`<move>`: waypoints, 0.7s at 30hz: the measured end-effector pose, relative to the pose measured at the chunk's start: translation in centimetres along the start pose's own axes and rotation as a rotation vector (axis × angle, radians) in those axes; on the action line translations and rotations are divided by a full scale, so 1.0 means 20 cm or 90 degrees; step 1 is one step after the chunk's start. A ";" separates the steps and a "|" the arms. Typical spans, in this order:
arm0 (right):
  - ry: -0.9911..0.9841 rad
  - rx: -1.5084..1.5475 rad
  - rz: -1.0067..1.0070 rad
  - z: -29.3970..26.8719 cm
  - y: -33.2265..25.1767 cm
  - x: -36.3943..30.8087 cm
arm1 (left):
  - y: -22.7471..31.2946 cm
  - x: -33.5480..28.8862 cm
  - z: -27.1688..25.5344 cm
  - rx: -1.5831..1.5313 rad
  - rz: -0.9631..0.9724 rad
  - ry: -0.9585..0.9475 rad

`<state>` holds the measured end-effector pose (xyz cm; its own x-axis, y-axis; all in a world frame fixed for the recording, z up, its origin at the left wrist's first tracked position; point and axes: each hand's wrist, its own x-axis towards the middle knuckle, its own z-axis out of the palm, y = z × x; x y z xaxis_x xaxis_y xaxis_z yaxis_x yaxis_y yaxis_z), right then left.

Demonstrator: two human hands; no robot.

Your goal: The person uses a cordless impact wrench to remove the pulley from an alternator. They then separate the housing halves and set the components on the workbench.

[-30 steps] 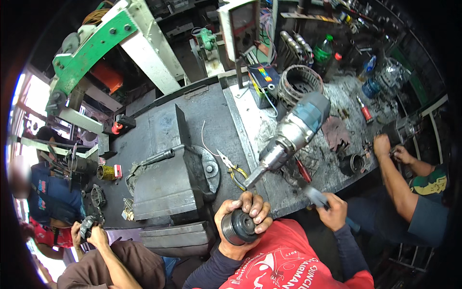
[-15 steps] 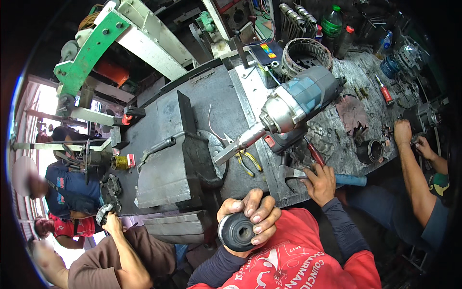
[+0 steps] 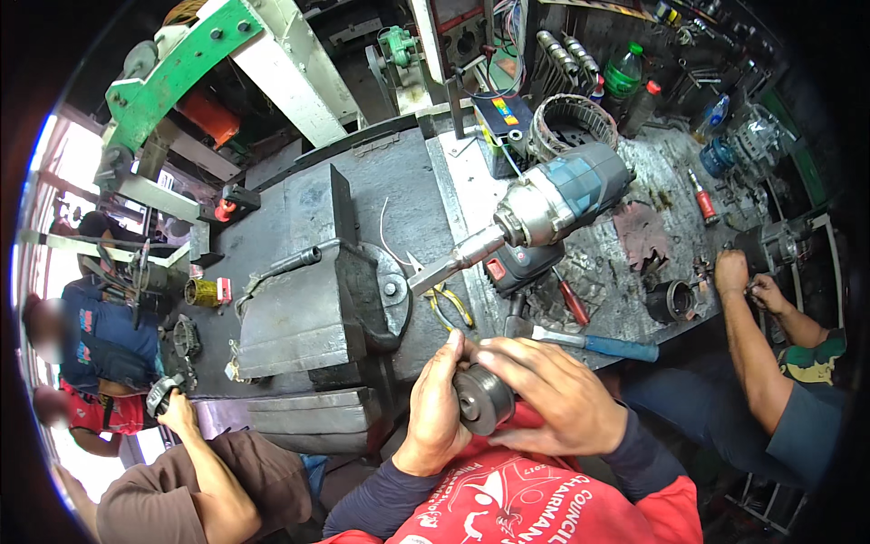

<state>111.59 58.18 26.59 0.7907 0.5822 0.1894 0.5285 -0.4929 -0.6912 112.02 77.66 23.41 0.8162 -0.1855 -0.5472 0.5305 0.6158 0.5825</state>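
Close to my chest, a dark round metal part like a pulley (image 3: 485, 403), with a hole in its face, sits between my two hands. My left hand (image 3: 430, 408) grips its left side, thumb up along the edge. My right hand (image 3: 566, 399) wraps over its top and right side, fingers bent across it. Just beyond my hands, on the bench edge, lies a hammer (image 3: 616, 347) with a blue handle. Yellow-handled pliers (image 3: 460, 306) lie beside the big bench vise (image 3: 299, 317). A cordless impact wrench (image 3: 566, 195) rests on the bench, its long socket pointing toward the vise.
A red screwdriver (image 3: 574, 304), a rag (image 3: 642, 238), a dark metal ring (image 3: 671, 301) and a coil-wound stator (image 3: 544, 131) are on the bench. At right, a co-worker's hands (image 3: 734, 272) work on a motor part. Another co-worker (image 3: 217, 480) sits at left, holding a round part.
My right hand has left the hammer and come over to the round part. My left hand has turned the part and shifted its hold. The hammer lies free on the bench.
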 end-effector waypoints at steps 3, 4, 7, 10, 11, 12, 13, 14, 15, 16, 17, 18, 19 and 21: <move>0.059 0.045 -0.042 0.04 0.03 0.06 | 0.03 -0.04 -0.01 0.015 0.013 -0.029; 0.090 0.068 -0.067 0.04 0.05 0.07 | 0.05 -0.06 -0.03 -0.003 0.017 -0.110; 0.090 0.132 -0.063 0.05 0.08 0.07 | 0.10 -0.13 -0.09 -0.028 -0.011 -0.257; 0.088 0.168 -0.049 0.07 0.07 0.09 | 0.10 -0.16 -0.11 0.004 -0.001 -0.202; 0.087 0.169 -0.045 0.08 0.06 0.10 | 0.09 -0.15 -0.12 -0.030 -0.003 -0.182; 0.089 0.169 -0.036 0.09 0.05 0.11 | 0.09 -0.15 -0.12 -0.009 0.022 -0.171; 0.094 0.182 -0.032 0.11 0.04 0.12 | 0.08 -0.15 -0.12 0.010 0.040 -0.159; 0.094 0.163 -0.034 0.12 0.02 0.12 | 0.08 -0.15 -0.12 0.019 0.058 -0.149; 0.100 0.148 -0.035 0.13 0.01 0.13 | 0.08 -0.15 -0.13 0.019 0.065 -0.146; 0.105 0.135 -0.029 0.14 0.00 0.13 | 0.09 -0.15 -0.13 0.042 0.060 -0.144; 0.122 0.138 -0.032 0.15 0.00 0.14 | 0.11 -0.16 -0.13 0.059 0.058 -0.140; 0.094 0.144 -0.042 0.15 0.00 0.14 | 0.12 -0.16 -0.14 0.076 0.056 -0.138; 0.067 0.149 -0.052 0.14 0.01 0.15 | 0.13 -0.17 -0.14 0.100 0.052 -0.141; 0.023 0.158 -0.068 0.10 0.04 0.17 | 0.16 -0.18 -0.14 0.139 0.048 -0.160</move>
<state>114.02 61.01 25.34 0.7473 0.5967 0.2924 0.5215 -0.2541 -0.8146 110.09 82.51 25.51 0.8713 -0.3461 -0.3480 0.4811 0.4620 0.7450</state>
